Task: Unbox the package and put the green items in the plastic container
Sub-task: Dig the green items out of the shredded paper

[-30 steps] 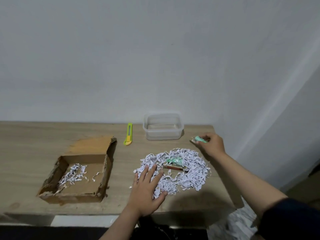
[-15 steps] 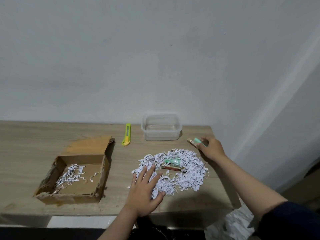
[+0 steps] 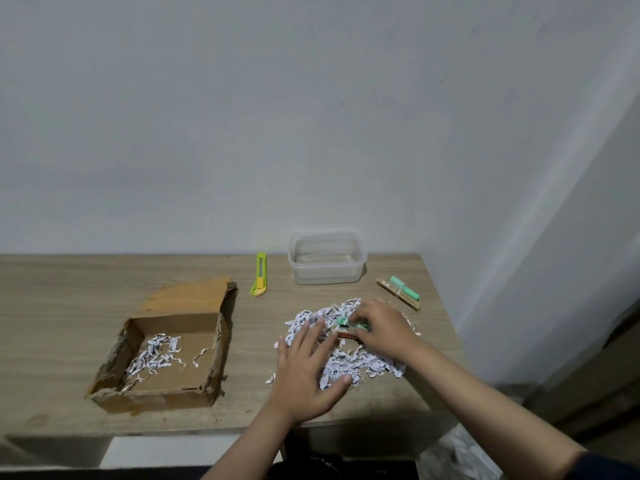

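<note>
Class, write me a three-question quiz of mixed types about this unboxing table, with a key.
1. True or false: the plastic container already holds a green item.
2. Which hand lies flat on the shredded paper: left hand or right hand?
3. Multiple choice: the green tube lies A) in the cardboard box, B) right of the container, C) beside the utility knife.

Key: 1 false; 2 left; 3 B.
</note>
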### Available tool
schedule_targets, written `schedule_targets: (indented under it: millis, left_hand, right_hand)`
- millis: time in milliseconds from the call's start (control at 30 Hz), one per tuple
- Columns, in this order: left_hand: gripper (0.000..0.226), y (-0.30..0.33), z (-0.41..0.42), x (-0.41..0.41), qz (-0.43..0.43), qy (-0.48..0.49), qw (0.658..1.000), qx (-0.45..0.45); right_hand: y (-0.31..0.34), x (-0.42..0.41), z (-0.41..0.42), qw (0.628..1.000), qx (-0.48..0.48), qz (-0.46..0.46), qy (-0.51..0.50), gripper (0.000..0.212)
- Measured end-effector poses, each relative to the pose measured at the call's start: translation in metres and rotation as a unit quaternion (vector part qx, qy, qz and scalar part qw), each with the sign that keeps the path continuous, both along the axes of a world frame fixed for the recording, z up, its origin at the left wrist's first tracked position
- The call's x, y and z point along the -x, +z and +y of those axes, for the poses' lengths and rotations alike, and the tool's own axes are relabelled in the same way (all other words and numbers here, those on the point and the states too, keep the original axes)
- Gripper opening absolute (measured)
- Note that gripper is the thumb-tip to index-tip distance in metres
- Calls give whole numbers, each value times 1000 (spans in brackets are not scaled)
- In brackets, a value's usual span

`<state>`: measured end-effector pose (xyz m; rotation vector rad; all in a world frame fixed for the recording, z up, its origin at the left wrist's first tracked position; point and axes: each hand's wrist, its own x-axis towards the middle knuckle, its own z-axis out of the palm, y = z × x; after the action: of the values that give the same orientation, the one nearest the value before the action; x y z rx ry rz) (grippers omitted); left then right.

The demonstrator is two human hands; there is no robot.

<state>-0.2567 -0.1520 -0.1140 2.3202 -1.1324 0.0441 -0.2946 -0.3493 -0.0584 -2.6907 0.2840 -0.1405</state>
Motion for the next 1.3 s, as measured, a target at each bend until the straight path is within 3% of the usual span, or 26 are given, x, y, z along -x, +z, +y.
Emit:
schedule_targets:
  millis: [133,333,433,633,833,1033,1167,1300]
  left_hand:
    - [40,14,-34,-19,-37,-17,997,62]
    - [40,22,-70,-39,2,-48,995,-85]
    - [43,22,-74,-48,16,-34,994,-104]
    - [29,21,-63,-57,-10,-17,990,-142]
    - [33,26,-44,-64,-19,24,987,-155]
    - [36,29,-32,-61,-10,59,991,-120]
    - [40,30,-26,-55,23,75,989,-123]
    - [45,28,-17,-53,71,92,981,-154]
  right_hand:
    - [-4,4,-5,999,-18,-9,-35,18]
    - [-6,9,-15,994,-62,-8,-91,20]
    - [-9,13,-22,990,-74,4,-117,25]
    - [-13,18,-33,991,-57,29,-120,29]
    - [-7,20,-40,993,-7,57,-103,28]
    - [5,12,-16,999,6,-11,-52,26]
    - [4,-2,5,997,45,64,-12,23]
    - [-7,-4,9,997,37,63,-39,24]
